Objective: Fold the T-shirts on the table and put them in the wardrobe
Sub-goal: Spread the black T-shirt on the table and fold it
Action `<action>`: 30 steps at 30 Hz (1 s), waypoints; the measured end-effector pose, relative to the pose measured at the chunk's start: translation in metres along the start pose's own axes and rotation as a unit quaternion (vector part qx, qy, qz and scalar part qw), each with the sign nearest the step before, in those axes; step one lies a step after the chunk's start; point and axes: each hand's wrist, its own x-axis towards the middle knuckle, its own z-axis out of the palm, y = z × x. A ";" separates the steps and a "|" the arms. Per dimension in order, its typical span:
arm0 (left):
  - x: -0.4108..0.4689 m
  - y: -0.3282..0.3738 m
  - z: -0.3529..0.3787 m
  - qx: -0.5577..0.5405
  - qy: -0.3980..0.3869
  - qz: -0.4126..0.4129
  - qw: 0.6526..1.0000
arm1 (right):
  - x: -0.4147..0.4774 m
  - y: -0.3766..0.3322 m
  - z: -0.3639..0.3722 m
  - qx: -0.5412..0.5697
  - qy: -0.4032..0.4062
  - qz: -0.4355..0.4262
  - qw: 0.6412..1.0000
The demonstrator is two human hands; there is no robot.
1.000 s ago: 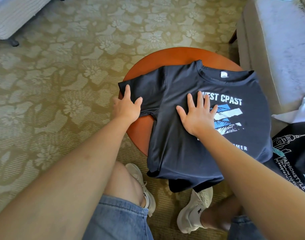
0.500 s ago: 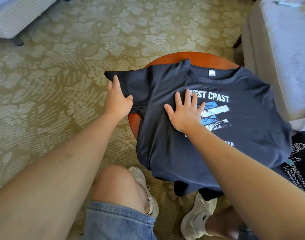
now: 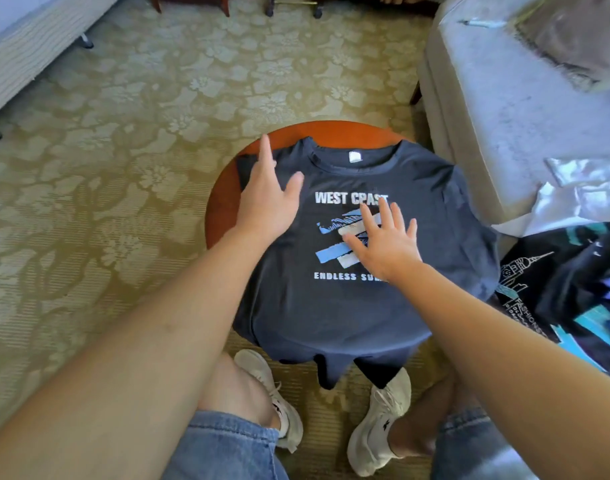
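Note:
A dark navy T-shirt (image 3: 331, 306) printed "WEST COAST" lies face up on a small round wooden table (image 3: 220, 202), its hem hanging over the near edge. Its left sleeve is folded in over the body. My left hand (image 3: 267, 199) lies flat with straight fingers on that folded left shoulder. My right hand (image 3: 383, 240) rests flat, fingers spread, on the blue and white chest print. Neither hand grips the cloth.
A pale sofa (image 3: 504, 116) stands to the right with white plastic wrapping (image 3: 573, 195) on it. More dark printed shirts (image 3: 573, 289) are piled at the right. A bed edge (image 3: 26, 53) is at far left. Patterned carpet surrounds the table; my shoes are beneath it.
The left sleeve, spread out to the left before, now lies folded in over the shirt. My left hand moved right and up onto the shoulder. My right hand shifted right onto the print.

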 end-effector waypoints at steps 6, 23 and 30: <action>-0.022 -0.044 0.056 0.322 -0.170 -0.045 0.930 | -0.007 0.012 0.018 -0.007 0.006 -0.005 1.000; 0.017 -0.095 0.005 0.369 -0.145 -0.039 0.917 | 0.028 -0.068 0.020 0.011 -0.024 -0.015 1.000; 0.019 -0.050 0.016 0.378 -0.157 -0.064 0.910 | 0.012 -0.019 -0.002 0.055 0.051 0.000 0.997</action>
